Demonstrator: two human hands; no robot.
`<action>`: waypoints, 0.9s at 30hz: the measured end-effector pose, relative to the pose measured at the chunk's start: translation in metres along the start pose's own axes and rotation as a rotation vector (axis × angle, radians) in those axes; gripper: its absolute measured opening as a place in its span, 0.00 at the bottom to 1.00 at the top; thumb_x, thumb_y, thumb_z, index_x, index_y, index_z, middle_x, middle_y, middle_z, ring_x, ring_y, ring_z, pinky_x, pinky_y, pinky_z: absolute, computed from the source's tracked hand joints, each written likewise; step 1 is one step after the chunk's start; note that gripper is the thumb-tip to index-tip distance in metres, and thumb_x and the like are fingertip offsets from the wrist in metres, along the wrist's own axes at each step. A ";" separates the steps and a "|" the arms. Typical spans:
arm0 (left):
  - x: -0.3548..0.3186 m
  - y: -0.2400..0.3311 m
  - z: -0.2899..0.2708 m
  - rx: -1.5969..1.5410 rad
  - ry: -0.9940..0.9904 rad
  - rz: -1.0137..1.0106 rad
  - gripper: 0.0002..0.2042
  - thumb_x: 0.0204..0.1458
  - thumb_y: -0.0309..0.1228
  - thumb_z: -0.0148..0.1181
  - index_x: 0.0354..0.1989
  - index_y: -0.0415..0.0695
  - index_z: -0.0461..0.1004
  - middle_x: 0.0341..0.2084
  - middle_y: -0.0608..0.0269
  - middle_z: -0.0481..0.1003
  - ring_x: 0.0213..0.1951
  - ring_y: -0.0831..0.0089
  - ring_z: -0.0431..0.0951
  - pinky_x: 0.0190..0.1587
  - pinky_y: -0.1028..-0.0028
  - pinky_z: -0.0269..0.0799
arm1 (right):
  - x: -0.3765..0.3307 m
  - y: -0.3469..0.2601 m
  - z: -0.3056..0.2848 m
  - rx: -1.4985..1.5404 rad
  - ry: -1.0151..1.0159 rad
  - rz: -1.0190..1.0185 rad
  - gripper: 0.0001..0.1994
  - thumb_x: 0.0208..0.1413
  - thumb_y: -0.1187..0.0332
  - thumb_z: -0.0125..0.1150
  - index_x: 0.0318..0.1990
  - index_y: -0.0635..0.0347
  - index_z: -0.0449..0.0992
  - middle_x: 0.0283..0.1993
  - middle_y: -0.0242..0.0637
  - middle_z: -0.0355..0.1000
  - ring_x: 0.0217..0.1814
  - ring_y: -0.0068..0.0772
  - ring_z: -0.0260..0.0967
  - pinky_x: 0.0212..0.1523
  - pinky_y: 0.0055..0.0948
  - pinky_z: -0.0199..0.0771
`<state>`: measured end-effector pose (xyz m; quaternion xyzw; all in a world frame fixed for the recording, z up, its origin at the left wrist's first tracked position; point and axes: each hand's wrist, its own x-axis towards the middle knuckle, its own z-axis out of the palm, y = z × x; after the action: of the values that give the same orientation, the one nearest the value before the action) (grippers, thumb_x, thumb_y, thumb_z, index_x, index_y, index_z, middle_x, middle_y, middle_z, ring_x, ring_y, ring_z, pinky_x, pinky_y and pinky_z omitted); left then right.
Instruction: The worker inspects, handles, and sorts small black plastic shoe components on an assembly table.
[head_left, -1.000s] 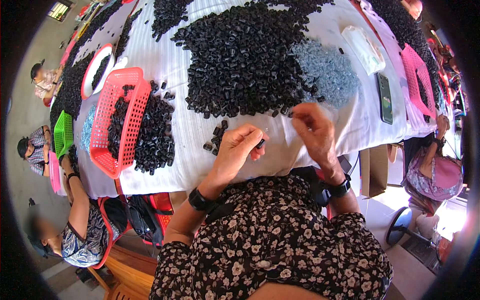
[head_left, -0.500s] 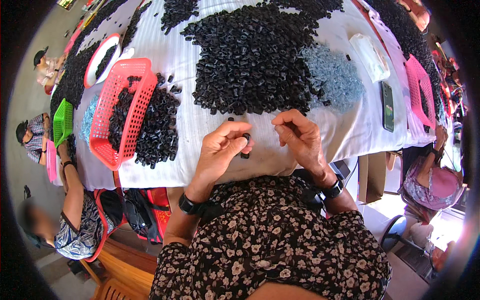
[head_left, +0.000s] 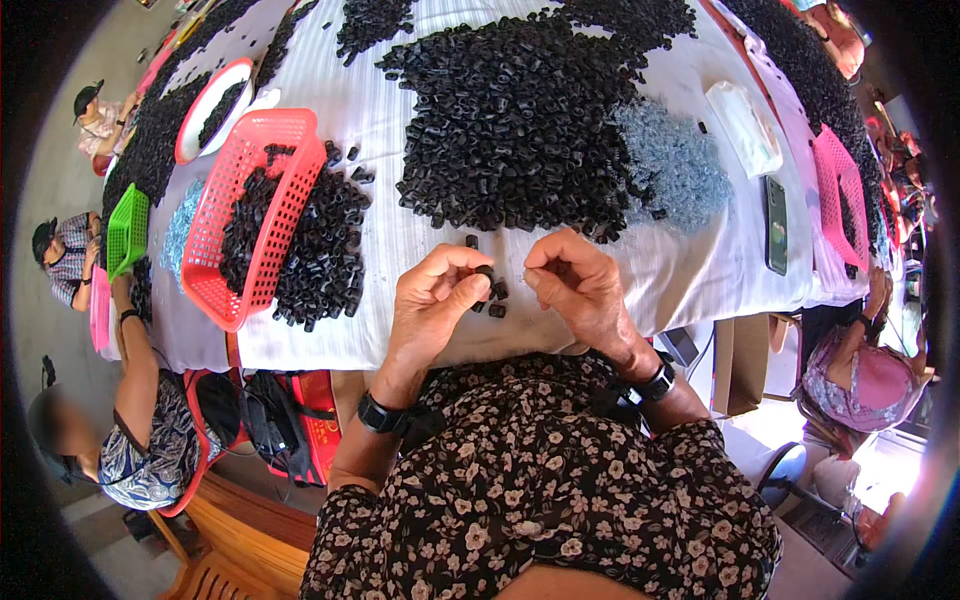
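My left hand (head_left: pixel 432 305) is closed in a pinch on a small black plastic cap-like piece (head_left: pixel 485 272), just above the white cloth. Close by on the right, my right hand (head_left: pixel 585 290) also pinches, thumb against forefinger; whatever sits at its fingertips is too small to make out. A small gap separates the two hands. Beside the left fingers lie a few loose black pieces (head_left: pixel 497 311). Beyond both hands spreads a large heap of the same black pieces (head_left: pixel 510 130). A pile of tiny clear bluish parts (head_left: pixel 678 165) adjoins its right side.
To the left stands a red-pink perforated basket (head_left: pixel 215 260), tilted, with black pieces in and beside it. A phone (head_left: pixel 776 225) and a white plastic packet (head_left: pixel 745 130) lie on the right. A pink basket (head_left: pixel 840 190) is farther right. Other people sit around the table.
My right hand has moved left toward the left hand, and its fingers have drawn together into a pinch. The left hand keeps its black piece. The view has shifted slightly.
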<state>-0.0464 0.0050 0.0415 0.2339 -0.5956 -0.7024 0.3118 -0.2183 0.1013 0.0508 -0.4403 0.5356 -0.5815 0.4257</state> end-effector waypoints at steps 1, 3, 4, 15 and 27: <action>0.000 -0.001 0.000 -0.060 -0.002 -0.025 0.08 0.54 0.25 0.55 0.42 0.36 0.72 0.34 0.60 0.74 0.34 0.77 0.73 0.38 0.77 0.71 | 0.000 0.000 0.001 -0.001 0.005 0.001 0.03 0.54 0.79 0.55 0.35 0.62 0.69 0.30 0.22 0.61 0.28 0.09 0.55 0.27 0.13 0.57; 0.000 -0.001 0.002 -0.120 -0.003 -0.050 0.08 0.55 0.25 0.55 0.42 0.36 0.72 0.34 0.60 0.74 0.33 0.77 0.73 0.38 0.77 0.71 | 0.001 0.000 0.004 -0.002 0.009 0.002 0.03 0.54 0.79 0.55 0.35 0.62 0.70 0.30 0.22 0.61 0.29 0.09 0.55 0.28 0.13 0.57; 0.000 -0.001 0.004 -0.130 0.043 -0.062 0.08 0.55 0.25 0.55 0.42 0.36 0.72 0.34 0.59 0.74 0.33 0.76 0.74 0.38 0.76 0.72 | 0.001 -0.001 0.005 -0.002 0.006 -0.003 0.03 0.54 0.79 0.55 0.35 0.62 0.70 0.30 0.22 0.61 0.29 0.09 0.56 0.28 0.13 0.58; -0.003 -0.005 0.002 -0.229 0.040 -0.047 0.06 0.54 0.24 0.57 0.39 0.38 0.72 0.29 0.64 0.74 0.29 0.80 0.73 0.33 0.80 0.71 | 0.004 0.000 0.018 0.128 -0.052 0.003 0.05 0.55 0.79 0.55 0.37 0.62 0.69 0.31 0.24 0.64 0.29 0.09 0.60 0.28 0.14 0.63; -0.015 -0.013 -0.005 -0.225 -0.084 -0.171 0.06 0.50 0.21 0.59 0.35 0.37 0.70 0.30 0.59 0.74 0.30 0.75 0.75 0.34 0.76 0.72 | -0.002 -0.001 0.011 -0.026 -0.182 0.049 0.02 0.55 0.78 0.55 0.34 0.62 0.70 0.26 0.24 0.65 0.27 0.10 0.59 0.26 0.15 0.61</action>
<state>-0.0343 0.0132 0.0275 0.2176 -0.5034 -0.7980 0.2498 -0.2074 0.1005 0.0521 -0.4837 0.5128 -0.5214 0.4808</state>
